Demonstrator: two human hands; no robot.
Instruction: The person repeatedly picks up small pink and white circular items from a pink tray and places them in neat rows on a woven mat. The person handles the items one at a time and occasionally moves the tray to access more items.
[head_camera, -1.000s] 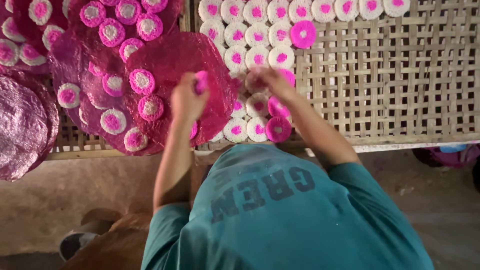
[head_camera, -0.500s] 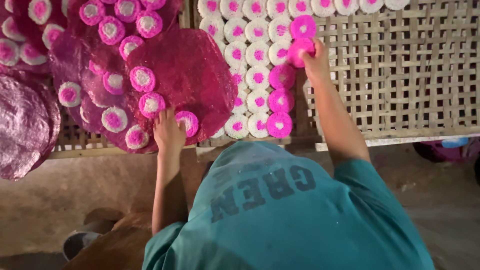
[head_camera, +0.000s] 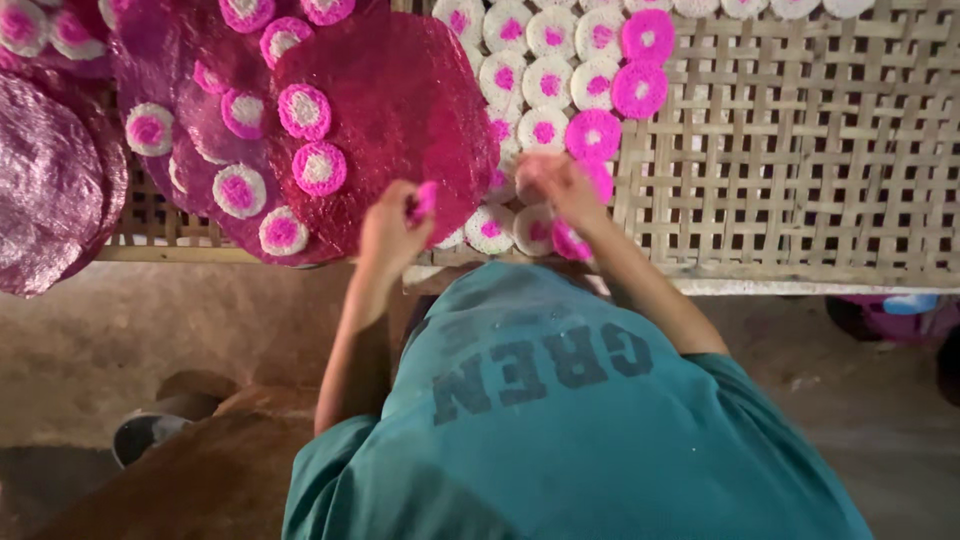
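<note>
My left hand (head_camera: 392, 228) pinches one small pink disc (head_camera: 424, 200) by its edge, lifted just off the near rim of the big dark-red round sheet (head_camera: 400, 110). My right hand (head_camera: 556, 185) is down on the rows of white-and-pink discs (head_camera: 545, 82) at the near edge of the woven bamboo rack (head_camera: 800, 150); fingers curled over one or two discs, and I can't tell if they're closed on one or only pressing.

Handling, my guess: discs look thin, light, rough-surfaced, probably brittle or still soft (can't tell which). Rim pinch with thumb and forefinger, support flat, no bending. Not slippery by the look of the texture.

Hard to see:
- disc in my left hand is mostly covered by fingers
- whatever sits under my right palm
- rack and sheets are cut off at the top and left
- my teal shirt (head_camera: 600, 430) blocks the rack's near edge below my hands
</note>
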